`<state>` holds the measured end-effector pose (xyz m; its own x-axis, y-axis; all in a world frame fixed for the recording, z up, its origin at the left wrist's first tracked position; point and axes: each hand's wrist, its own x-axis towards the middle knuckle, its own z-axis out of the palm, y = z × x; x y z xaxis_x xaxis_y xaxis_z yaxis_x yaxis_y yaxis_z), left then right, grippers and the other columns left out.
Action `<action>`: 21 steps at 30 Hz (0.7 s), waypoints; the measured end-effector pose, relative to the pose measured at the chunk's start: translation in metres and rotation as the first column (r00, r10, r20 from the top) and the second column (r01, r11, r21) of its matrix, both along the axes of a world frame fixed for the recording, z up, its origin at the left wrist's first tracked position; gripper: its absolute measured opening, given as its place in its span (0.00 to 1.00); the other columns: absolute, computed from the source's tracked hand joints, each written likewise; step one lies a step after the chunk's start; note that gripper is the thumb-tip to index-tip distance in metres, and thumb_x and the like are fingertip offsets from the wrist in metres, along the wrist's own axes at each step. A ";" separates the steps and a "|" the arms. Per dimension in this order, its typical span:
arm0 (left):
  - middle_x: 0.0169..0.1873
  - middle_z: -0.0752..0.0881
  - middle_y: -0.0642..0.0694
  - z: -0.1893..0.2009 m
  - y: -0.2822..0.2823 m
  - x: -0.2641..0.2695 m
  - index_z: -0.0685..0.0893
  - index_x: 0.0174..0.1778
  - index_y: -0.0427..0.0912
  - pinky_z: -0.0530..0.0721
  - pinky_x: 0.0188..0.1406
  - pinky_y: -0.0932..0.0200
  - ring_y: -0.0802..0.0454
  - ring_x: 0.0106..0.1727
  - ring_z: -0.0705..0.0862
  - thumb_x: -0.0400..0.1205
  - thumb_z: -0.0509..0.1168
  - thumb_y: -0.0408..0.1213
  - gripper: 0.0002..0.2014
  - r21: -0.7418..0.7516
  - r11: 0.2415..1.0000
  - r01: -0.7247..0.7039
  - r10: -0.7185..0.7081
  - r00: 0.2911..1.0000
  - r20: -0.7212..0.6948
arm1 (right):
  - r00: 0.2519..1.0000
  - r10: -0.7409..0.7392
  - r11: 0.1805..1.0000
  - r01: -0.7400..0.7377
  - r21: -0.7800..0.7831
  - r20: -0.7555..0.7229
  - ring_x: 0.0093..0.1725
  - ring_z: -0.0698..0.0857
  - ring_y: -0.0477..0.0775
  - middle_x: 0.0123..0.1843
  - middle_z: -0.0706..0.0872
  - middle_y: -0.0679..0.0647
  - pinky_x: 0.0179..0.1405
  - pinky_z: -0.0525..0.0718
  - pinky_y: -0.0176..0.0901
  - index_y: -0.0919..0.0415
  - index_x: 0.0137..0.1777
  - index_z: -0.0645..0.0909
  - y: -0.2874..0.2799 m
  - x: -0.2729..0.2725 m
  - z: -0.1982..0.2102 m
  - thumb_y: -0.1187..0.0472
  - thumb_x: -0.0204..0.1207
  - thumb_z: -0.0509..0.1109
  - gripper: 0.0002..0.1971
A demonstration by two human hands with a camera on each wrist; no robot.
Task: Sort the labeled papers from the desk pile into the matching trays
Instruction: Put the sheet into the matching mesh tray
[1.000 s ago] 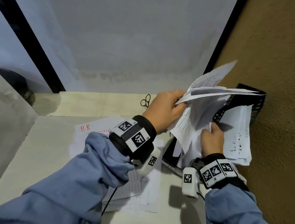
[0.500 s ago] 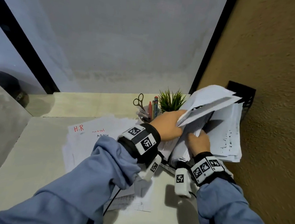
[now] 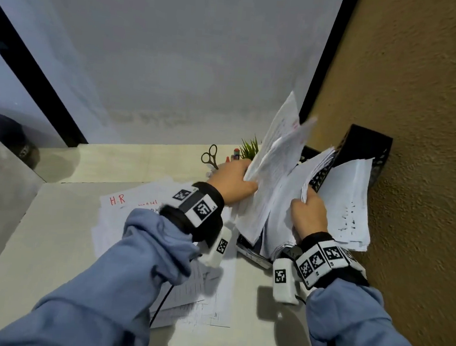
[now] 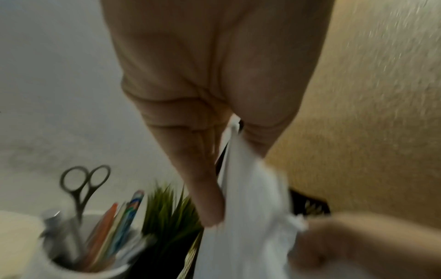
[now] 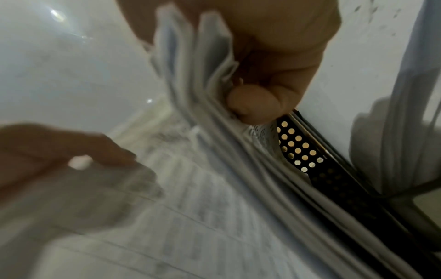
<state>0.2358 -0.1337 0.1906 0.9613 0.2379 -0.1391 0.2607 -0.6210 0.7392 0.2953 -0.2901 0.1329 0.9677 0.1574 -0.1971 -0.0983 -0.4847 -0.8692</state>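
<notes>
The left hand (image 3: 233, 183) pinched a fanned sheaf of papers (image 3: 272, 171) between thumb and fingers, holding it upright above the desk's back right corner; the right hand (image 3: 307, 215) had thumb and curled fingers closed on the edges of a second, thicker bundle (image 5: 214, 105) just beside it, with the black perforated trays (image 3: 361, 146) standing against the brown wall at the desk's right edge; another batch of sheets (image 3: 348, 205) already lay in or on a tray there, though which tray I could not tell. Toward the middle of the desk (image 3: 50, 240) a spread pile (image 3: 135, 206) with "H.R" in red on its top sheet was unsorted; more printed sheets lay near the front edge. A cup with scissors (image 3: 210, 156) and a small plant (image 3: 248, 148) stood at the back edge. By my judgement the sorting was partly done; a good share of the pile remained, and both held bundles awaited their trays.
</notes>
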 end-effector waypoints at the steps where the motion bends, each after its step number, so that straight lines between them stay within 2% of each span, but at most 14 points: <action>1: 0.48 0.83 0.44 -0.011 -0.002 0.003 0.75 0.65 0.43 0.80 0.47 0.55 0.48 0.47 0.81 0.78 0.62 0.30 0.19 0.020 1.000 -0.017 0.018 1.000 -0.011 | 1.000 0.013 1.000 -0.013 -0.024 0.000 0.49 0.79 0.60 0.54 0.83 0.57 0.48 0.74 0.42 0.57 0.69 0.76 0.000 0.000 0.000 0.69 0.72 0.56 0.24; 2: 0.49 0.81 0.44 -0.018 -0.005 0.004 0.69 0.72 0.42 0.78 0.48 0.55 0.47 0.48 0.81 0.78 0.61 0.28 0.25 0.042 0.999 -0.024 0.025 0.999 -0.026 | 1.000 0.024 0.999 -0.024 -0.049 0.008 0.49 0.79 0.60 0.58 0.84 0.58 0.47 0.72 0.41 0.56 0.70 0.75 -0.001 0.000 0.000 0.71 0.74 0.56 0.25; 4: 0.50 0.82 0.40 -0.032 -0.010 0.008 0.61 0.77 0.43 0.82 0.50 0.51 0.42 0.49 0.83 0.78 0.58 0.24 0.31 0.101 0.995 0.021 -0.015 0.998 -0.066 | 0.999 0.039 0.995 -0.036 -0.094 0.034 0.49 0.77 0.59 0.61 0.83 0.58 0.47 0.72 0.41 0.54 0.72 0.74 0.000 0.000 0.002 0.71 0.74 0.56 0.26; 6: 0.52 0.84 0.37 -0.040 -0.014 0.015 0.62 0.78 0.46 0.84 0.53 0.47 0.39 0.50 0.85 0.78 0.57 0.25 0.31 0.157 0.983 0.094 -0.081 0.993 -0.087 | 0.997 0.038 0.991 -0.029 -0.131 0.064 0.53 0.79 0.62 0.63 0.83 0.59 0.50 0.75 0.44 0.50 0.73 0.72 0.003 -0.001 0.005 0.69 0.75 0.56 0.27; 9: 0.55 0.85 0.37 -0.041 -0.017 0.030 0.67 0.75 0.49 0.84 0.54 0.45 0.38 0.53 0.85 0.79 0.56 0.29 0.26 0.202 0.972 0.123 -0.119 0.992 -0.032 | 0.988 0.062 0.973 -0.029 -0.228 0.139 0.60 0.79 0.68 0.64 0.82 0.63 0.58 0.77 0.50 0.48 0.77 0.67 0.008 -0.004 0.012 0.66 0.77 0.56 0.27; 12: 0.56 0.86 0.38 -0.039 -0.019 0.045 0.69 0.73 0.49 0.85 0.52 0.44 0.38 0.53 0.85 0.82 0.55 0.35 0.22 0.268 0.956 0.121 -0.125 0.992 -0.004 | 0.984 0.071 0.951 -0.018 -0.310 0.162 0.58 0.81 0.69 0.60 0.83 0.64 0.54 0.79 0.52 0.48 0.79 0.62 0.014 -0.007 0.016 0.61 0.78 0.59 0.28; 14: 0.58 0.85 0.36 -0.043 -0.018 0.050 0.68 0.74 0.46 0.84 0.56 0.44 0.36 0.56 0.84 0.83 0.55 0.37 0.21 0.286 0.947 0.144 -0.133 0.989 -0.057 | 0.989 0.108 0.923 -0.063 -0.379 0.099 0.57 0.82 0.69 0.60 0.83 0.65 0.54 0.80 0.53 0.52 0.80 0.56 0.021 -0.008 0.011 0.58 0.78 0.61 0.31; 17: 0.61 0.84 0.36 -0.054 -0.016 0.043 0.65 0.79 0.43 0.81 0.61 0.48 0.38 0.60 0.83 0.86 0.55 0.42 0.24 0.191 0.975 0.114 -0.097 0.991 -0.098 | 0.990 0.141 0.895 -0.137 -0.424 -0.023 0.60 0.82 0.69 0.64 0.81 0.68 0.57 0.80 0.54 0.57 0.81 0.51 0.027 -0.009 -0.003 0.62 0.76 0.61 0.34; 19: 0.58 0.85 0.40 -0.059 -0.008 0.030 0.66 0.78 0.43 0.84 0.56 0.49 0.43 0.54 0.86 0.86 0.55 0.46 0.24 0.039 0.999 -0.009 0.009 1.000 -0.012 | 0.989 0.143 0.890 -0.143 -0.433 -0.034 0.61 0.81 0.69 0.65 0.81 0.69 0.57 0.79 0.54 0.59 0.81 0.51 0.028 -0.009 -0.007 0.63 0.76 0.61 0.35; 21: 0.55 0.86 0.43 -0.069 0.008 0.011 0.72 0.73 0.45 0.88 0.49 0.47 0.46 0.49 0.87 0.86 0.55 0.48 0.20 -0.176 0.972 -0.158 0.170 0.984 0.054 | 0.989 0.150 0.892 -0.127 -0.435 0.017 0.61 0.81 0.69 0.65 0.81 0.68 0.58 0.79 0.53 0.58 0.82 0.52 0.029 -0.012 -0.002 0.61 0.77 0.61 0.35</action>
